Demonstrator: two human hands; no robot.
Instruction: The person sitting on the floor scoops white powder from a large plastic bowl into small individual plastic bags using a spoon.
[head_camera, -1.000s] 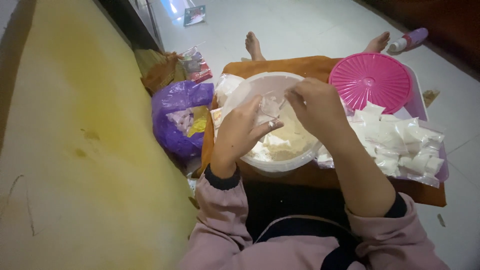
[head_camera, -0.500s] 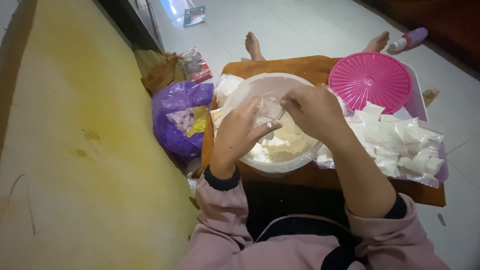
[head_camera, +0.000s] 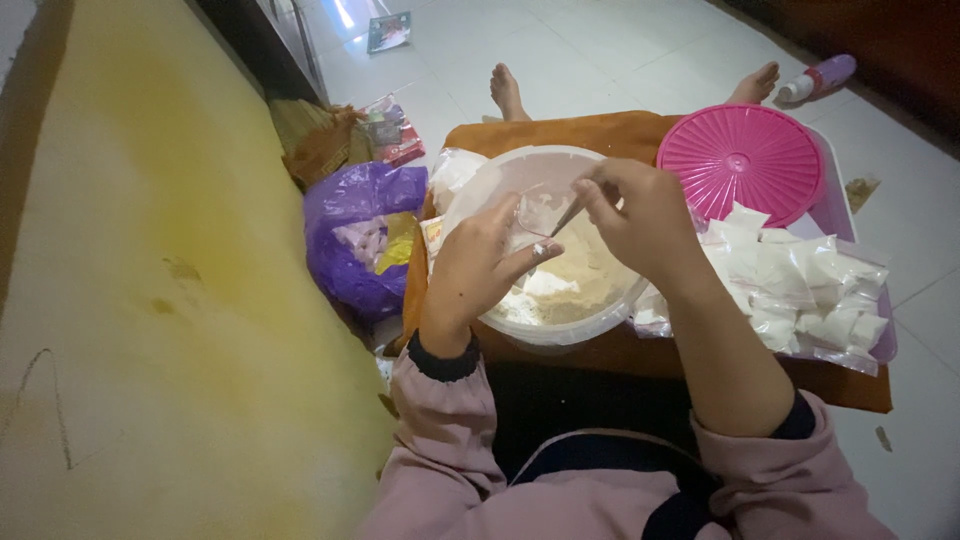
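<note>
A clear plastic bowl (head_camera: 480, 190) holding pale powder sits on a low brown board (head_camera: 560, 135) in front of me. Over the bowl, my left hand (head_camera: 480, 265) pinches a small clear plastic bag (head_camera: 540, 212) and holds its mouth up. My right hand (head_camera: 640, 215) grips a thin spoon (head_camera: 566, 217) whose tip is at the bag's opening. Both hands hover above the powder, close together.
Several small filled white packets (head_camera: 800, 285) are piled to the right of the bowl beside a round pink lid (head_camera: 742, 160). A purple plastic bag (head_camera: 355, 240) lies at left by a yellow mattress (head_camera: 140, 300). My bare feet (head_camera: 505, 90) and a bottle (head_camera: 820, 78) rest on the white tiled floor.
My right hand has shifted slightly right and lifted, so the spoon now shows at the mouth of the bag. The left hand still holds the bag over the bowl.
</note>
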